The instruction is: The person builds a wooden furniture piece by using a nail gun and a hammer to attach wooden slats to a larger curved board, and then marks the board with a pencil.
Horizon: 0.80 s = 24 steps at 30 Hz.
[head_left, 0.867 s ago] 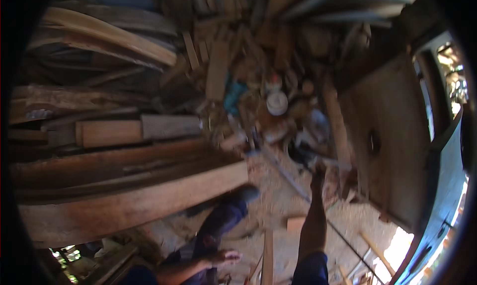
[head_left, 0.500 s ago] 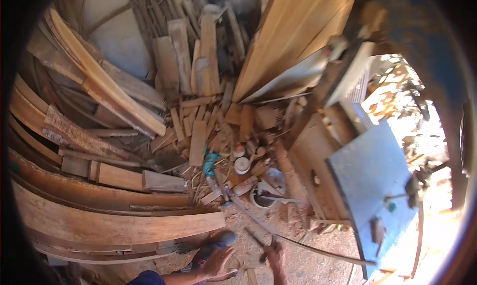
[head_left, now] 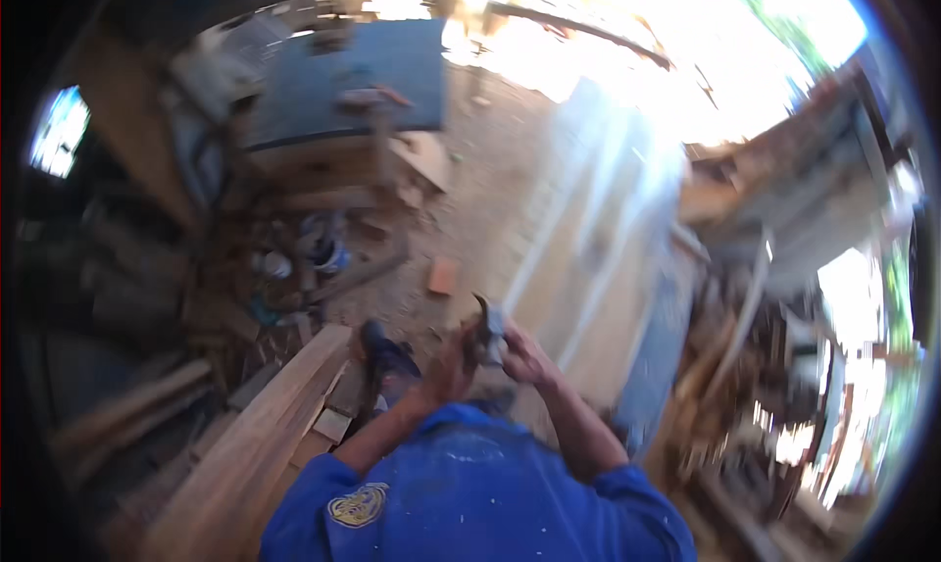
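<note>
My left hand (head_left: 453,364) and my right hand (head_left: 521,356) are together in front of my chest, both closed around a claw hammer (head_left: 492,337). Its metal head points up the picture; the handle is mostly hidden by my fingers. My blue-shirted torso fills the bottom. Just left of my hands, my dark shoe (head_left: 380,348) stands beside a long wooden plank (head_left: 250,430). The picture is blurred by motion.
A large pale sheet or board (head_left: 578,258) lies ahead to the right. A blue-grey panel (head_left: 294,87) rests at the top left, with cans (head_left: 325,253) and scraps below it. An orange block (head_left: 441,274) lies on the dirt floor. Lumber piles (head_left: 735,327) flank me.
My view has swung to the right, bringing the pale board in. The hammer has come up toward my chest, and my left hand, open half a second ago, has joined my right on it.
</note>
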Each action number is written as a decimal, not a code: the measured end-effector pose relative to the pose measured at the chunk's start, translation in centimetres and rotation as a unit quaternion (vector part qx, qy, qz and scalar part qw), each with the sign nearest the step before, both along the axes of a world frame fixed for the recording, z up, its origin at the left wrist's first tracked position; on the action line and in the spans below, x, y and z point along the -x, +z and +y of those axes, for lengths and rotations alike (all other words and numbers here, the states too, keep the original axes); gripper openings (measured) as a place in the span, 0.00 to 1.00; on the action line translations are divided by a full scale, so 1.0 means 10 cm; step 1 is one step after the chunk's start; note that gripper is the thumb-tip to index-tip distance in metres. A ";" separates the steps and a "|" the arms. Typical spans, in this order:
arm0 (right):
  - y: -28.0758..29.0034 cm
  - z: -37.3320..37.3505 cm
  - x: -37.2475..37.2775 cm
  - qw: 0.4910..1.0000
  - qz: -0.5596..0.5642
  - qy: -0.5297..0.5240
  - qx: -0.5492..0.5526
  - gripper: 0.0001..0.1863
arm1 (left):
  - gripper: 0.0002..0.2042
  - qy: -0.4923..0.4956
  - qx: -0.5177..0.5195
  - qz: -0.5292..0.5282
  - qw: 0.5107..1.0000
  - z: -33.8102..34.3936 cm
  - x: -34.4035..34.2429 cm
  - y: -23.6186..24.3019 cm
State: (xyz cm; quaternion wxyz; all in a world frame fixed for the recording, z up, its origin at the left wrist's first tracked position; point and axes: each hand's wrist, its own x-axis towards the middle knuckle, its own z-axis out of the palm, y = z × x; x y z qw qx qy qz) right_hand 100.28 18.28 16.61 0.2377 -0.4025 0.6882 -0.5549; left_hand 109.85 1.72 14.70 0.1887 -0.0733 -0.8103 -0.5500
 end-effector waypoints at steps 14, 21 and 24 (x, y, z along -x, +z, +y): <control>-0.89 3.67 -1.79 0.624 -0.420 -0.654 -0.078 0.10 | 0.43 0.144 0.250 -0.506 0.813 -0.11 0.51 -1.81; -1.38 3.76 -1.64 0.596 -0.434 -0.675 -0.017 0.09 | 0.40 0.253 0.322 -0.416 0.812 0.02 0.65 -1.91; -1.36 3.71 -1.52 0.663 -0.433 -0.606 -0.074 0.10 | 0.38 0.268 0.336 -0.417 0.801 0.06 0.62 -1.91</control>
